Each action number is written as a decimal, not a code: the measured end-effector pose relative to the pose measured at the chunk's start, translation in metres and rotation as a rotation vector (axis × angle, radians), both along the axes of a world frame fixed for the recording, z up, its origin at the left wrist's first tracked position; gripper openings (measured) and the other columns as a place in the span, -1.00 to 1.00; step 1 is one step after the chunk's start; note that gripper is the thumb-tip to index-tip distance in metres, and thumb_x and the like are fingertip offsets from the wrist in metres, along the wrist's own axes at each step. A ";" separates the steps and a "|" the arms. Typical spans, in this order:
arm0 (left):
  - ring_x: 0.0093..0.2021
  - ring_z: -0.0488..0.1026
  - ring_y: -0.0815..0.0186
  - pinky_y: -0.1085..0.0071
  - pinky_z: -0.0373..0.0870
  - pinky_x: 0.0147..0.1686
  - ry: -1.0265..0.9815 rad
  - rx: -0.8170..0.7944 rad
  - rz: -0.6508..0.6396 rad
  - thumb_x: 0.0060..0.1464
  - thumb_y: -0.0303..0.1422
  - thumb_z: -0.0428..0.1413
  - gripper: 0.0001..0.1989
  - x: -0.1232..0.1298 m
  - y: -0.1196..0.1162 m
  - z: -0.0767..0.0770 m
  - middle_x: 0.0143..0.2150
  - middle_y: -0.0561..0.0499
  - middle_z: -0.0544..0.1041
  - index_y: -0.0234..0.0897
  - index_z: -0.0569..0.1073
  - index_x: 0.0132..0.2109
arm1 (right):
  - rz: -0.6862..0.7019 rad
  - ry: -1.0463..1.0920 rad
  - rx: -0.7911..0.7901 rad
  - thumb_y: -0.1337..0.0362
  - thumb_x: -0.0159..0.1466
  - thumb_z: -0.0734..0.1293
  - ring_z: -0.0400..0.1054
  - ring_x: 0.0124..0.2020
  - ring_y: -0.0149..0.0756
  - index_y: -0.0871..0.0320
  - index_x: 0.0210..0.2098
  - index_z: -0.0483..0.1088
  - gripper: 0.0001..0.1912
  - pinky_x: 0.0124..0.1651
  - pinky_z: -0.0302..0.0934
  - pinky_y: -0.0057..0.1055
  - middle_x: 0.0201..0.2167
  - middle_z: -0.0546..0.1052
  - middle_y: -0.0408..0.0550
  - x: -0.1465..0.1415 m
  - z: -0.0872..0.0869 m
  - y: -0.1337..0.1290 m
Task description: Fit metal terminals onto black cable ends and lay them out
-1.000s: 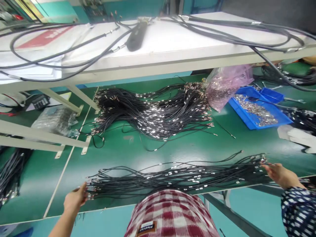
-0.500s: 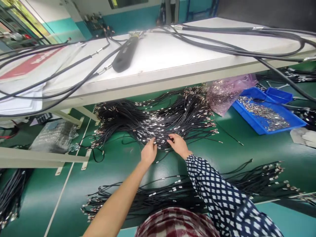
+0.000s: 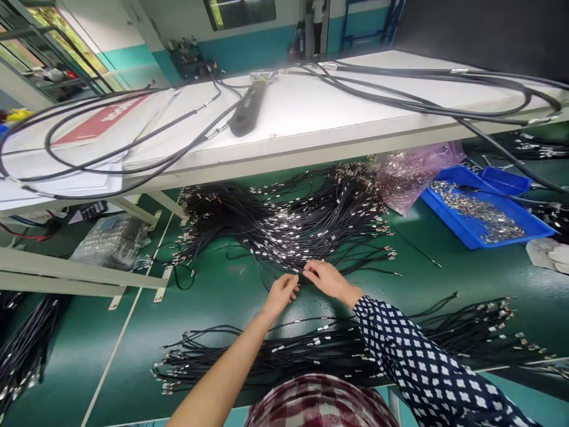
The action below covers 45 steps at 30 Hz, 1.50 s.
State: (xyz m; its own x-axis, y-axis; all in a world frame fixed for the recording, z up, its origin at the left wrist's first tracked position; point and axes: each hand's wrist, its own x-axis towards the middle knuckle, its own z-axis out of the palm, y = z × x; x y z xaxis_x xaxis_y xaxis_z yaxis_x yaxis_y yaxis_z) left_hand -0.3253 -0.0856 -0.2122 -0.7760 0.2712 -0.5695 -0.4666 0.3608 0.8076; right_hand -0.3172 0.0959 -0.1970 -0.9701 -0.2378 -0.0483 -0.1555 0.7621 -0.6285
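A large heap of thin black cables [image 3: 284, 225] with small silvery metal sleeves lies on the green worktop. At its front edge, my left hand [image 3: 282, 292] is closed, thumb and fingers pinched together. Beside it, almost touching, my right hand [image 3: 328, 279] is also closed, fingers bent inward and back of the hand up. A short dark stretch of black cable shows between the fingertips of the two hands; most of it is hidden. Nearer to me, a second bundle of black cables [image 3: 302, 350] runs crosswise under my forearms.
A white shelf [image 3: 284, 139] spans above the heap, bearing looped thick cables [image 3: 413, 102], a black-handled tool [image 3: 249, 110] and papers [image 3: 95, 157]. To the right stand a blue tray [image 3: 462, 228] of small metal parts and a pink bag [image 3: 402, 178]. A clear bag [image 3: 109, 243] lies left.
Both hands have drawn back from the heap toward me, and come closer together. My left hand has moved to the right. The view has tilted up slightly.
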 end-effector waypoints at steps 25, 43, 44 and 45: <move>-0.19 0.49 0.26 0.23 0.49 -0.21 -0.443 0.646 0.532 0.23 -0.23 0.07 -0.71 -0.022 -0.014 0.023 -0.08 -0.09 0.50 -0.34 0.42 -0.01 | 0.218 -0.122 0.155 0.07 0.31 0.26 0.40 -0.41 -0.21 0.08 -0.44 0.37 -0.72 -0.15 0.16 -0.26 -0.52 0.50 -0.10 0.149 0.020 0.064; -0.47 0.42 0.28 0.34 0.27 -0.30 -0.094 0.485 -0.011 0.12 -0.04 0.11 -0.61 0.143 -0.011 0.057 -0.54 -0.01 0.51 -0.35 0.45 -0.28 | 0.037 -0.546 -0.641 0.01 0.41 -0.01 0.37 0.07 -0.29 0.17 0.26 0.07 -0.46 0.04 0.27 -0.32 0.12 0.40 0.14 0.076 0.075 -0.016; -0.47 0.41 0.27 0.34 0.26 -0.29 -0.057 0.458 -0.058 0.14 -0.06 0.10 -0.62 0.143 -0.010 0.059 -0.54 -0.02 0.52 -0.36 0.46 -0.29 | 0.057 -0.553 -0.739 -0.01 0.42 -0.04 0.41 0.00 -0.31 0.16 0.26 0.06 -0.45 -0.02 0.29 -0.34 0.06 0.44 0.12 0.070 0.084 -0.032; -0.46 0.41 0.27 0.33 0.26 -0.28 -0.021 0.431 -0.097 0.16 -0.08 0.08 -0.63 0.142 -0.009 0.062 -0.54 -0.03 0.52 -0.36 0.48 -0.29 | 0.067 -0.553 -0.847 -0.03 0.42 -0.02 0.44 -0.12 -0.33 0.17 0.24 0.10 -0.45 -0.12 0.31 -0.37 -0.06 0.50 0.09 0.067 0.092 -0.046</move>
